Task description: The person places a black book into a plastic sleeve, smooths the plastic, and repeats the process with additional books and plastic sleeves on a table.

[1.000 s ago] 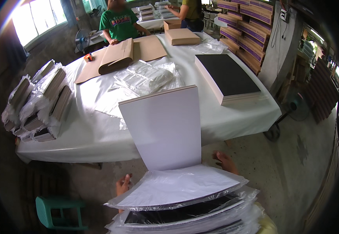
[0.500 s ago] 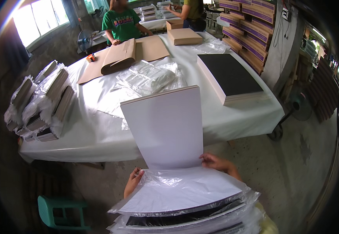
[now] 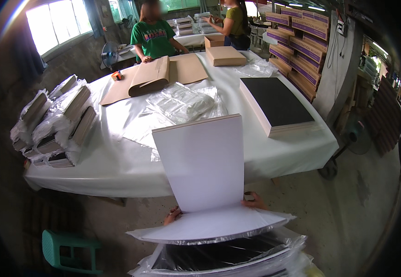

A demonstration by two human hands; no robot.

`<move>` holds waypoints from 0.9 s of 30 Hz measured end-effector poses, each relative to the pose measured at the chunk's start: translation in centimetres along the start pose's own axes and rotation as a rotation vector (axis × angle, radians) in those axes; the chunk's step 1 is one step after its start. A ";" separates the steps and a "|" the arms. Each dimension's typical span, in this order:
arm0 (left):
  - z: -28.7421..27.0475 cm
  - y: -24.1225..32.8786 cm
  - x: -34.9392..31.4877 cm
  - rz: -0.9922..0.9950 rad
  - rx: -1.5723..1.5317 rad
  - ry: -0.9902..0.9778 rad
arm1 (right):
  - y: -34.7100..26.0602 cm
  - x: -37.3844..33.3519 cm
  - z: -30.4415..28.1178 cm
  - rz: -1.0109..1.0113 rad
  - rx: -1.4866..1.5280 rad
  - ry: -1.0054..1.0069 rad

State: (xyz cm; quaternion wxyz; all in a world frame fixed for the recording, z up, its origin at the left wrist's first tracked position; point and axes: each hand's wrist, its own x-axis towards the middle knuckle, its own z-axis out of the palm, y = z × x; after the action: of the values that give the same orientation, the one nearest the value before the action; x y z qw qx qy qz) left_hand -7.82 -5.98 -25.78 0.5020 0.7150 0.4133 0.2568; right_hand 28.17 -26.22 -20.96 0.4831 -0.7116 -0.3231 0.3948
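A thin stack of white boards (image 3: 200, 164) stands upright in front of me. Its lower end runs into a clear plastic bag (image 3: 212, 226). At the bag's mouth, by the boards' lower left corner, my left hand (image 3: 172, 215) is closed on the plastic; its fingers are partly hidden. My right hand (image 3: 254, 201) grips the boards' lower right edge, with the thumb on the near face. Beneath lie more plastic-wrapped boards (image 3: 219, 254), some showing black faces, piled close to my body.
A white-covered table (image 3: 103, 177) stands ahead. On it are wrapped bundles (image 3: 66, 120), loose plastic bags (image 3: 182, 104), brown paper (image 3: 147, 76), a tape roll (image 3: 117, 75) and a black-topped board stack (image 3: 279, 104). A green stool (image 3: 66, 251) is at left. Two people work beyond.
The white boards have sunk lower toward the bag, and both hands sit lower at its mouth. The wrapped top layer has lifted from the black-faced boards below. My view has tilted up slightly.
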 end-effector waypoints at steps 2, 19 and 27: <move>0.6 -2.0 -0.2 0.049 0.120 0.008 | -4.8 -2.0 1.8 0.181 0.215 0.009; 3.3 2.3 4.0 -0.560 -0.318 0.330 | -6.4 -0.9 1.0 -0.494 0.139 -0.424; 4.3 1.8 5.0 -0.502 -0.251 0.305 | 0.2 2.4 -0.3 0.120 -0.420 -0.110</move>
State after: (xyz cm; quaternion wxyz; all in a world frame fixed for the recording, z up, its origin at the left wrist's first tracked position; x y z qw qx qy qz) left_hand -1.23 -4.15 -25.87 0.5662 0.4763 0.6124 0.2784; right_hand 29.57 -24.42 -21.71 0.2816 -0.7920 -0.3810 0.3850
